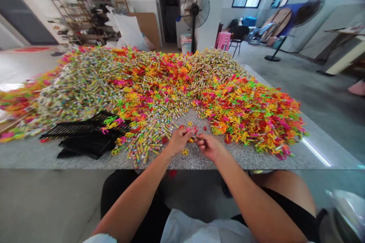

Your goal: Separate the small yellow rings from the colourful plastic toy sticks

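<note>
My left hand (178, 141) is closed in a pinch at the front of the granite-topped table (239, 159), on a small red plastic ring-shaped piece (195, 128). Close beside it, almost touching, my right hand (209, 147) pinches something too small to make out. A loose yellow plastic wheel (185, 152) lies just below the fingers, and another yellow wheel (189, 123) lies beyond them. Left of my hands are scattered short, patterned tubes (154, 133) with pale ends. A heap of yellow, orange, red, green and pink plastic pieces (253, 112) rises to the right.
Black slotted plastic trays (85, 136) are stacked loosely at the left front. A large mound of tubes (82, 79) covers the back of the table. Beyond it stand a floor fan (196, 9), a second fan (308, 12), pink stools (223, 40) and a cluttered shelf (75, 22).
</note>
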A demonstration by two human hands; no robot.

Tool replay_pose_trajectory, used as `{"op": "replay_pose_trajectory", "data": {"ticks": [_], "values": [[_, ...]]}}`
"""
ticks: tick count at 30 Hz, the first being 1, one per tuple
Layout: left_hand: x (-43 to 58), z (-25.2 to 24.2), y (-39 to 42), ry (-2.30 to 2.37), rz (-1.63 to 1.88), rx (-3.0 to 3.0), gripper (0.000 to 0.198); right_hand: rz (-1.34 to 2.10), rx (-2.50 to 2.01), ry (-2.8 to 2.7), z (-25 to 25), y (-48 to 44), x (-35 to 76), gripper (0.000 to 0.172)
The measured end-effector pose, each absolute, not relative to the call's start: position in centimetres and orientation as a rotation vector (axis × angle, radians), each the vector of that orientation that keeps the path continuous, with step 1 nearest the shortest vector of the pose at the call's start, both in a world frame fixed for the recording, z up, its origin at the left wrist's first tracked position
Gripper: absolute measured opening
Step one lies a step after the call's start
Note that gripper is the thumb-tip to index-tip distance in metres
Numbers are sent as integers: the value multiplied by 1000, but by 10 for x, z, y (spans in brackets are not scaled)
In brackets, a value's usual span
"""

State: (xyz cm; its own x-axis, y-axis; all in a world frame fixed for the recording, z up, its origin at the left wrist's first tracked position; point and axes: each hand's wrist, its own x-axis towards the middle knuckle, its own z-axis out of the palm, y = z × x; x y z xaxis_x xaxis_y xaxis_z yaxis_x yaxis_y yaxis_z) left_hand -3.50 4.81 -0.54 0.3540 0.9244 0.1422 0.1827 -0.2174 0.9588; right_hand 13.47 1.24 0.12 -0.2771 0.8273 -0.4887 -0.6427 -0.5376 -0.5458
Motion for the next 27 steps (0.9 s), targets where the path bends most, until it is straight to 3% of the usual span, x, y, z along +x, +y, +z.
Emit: {"op": "replay_pose_trajectory", "data": {"ticks": [9, 13, 17, 22, 24, 27], "values": [[-21, -18, 46, 1028, 899, 1521, 47, 1662, -1063, -660, 6, 6, 148, 20], [-37, -11, 58, 1074, 913, 1701, 46, 1141, -1384, -979, 28, 14, 183, 14], [-77, 5, 83, 1275, 1108, 1762, 49, 695, -1427, -1009, 82, 46, 245, 12], [-149, 19, 109, 1676, 1179, 1994, 41, 496, -1205, -844, 135, 80, 315, 47], [-178, 17, 114, 1929, 1148, 2049, 37, 472, -1208, -910, 125, 85, 329, 57], [-207, 8, 122, 2261, 1007, 2009, 37, 436, -1336, -951, 84, 75, 329, 57]]}}
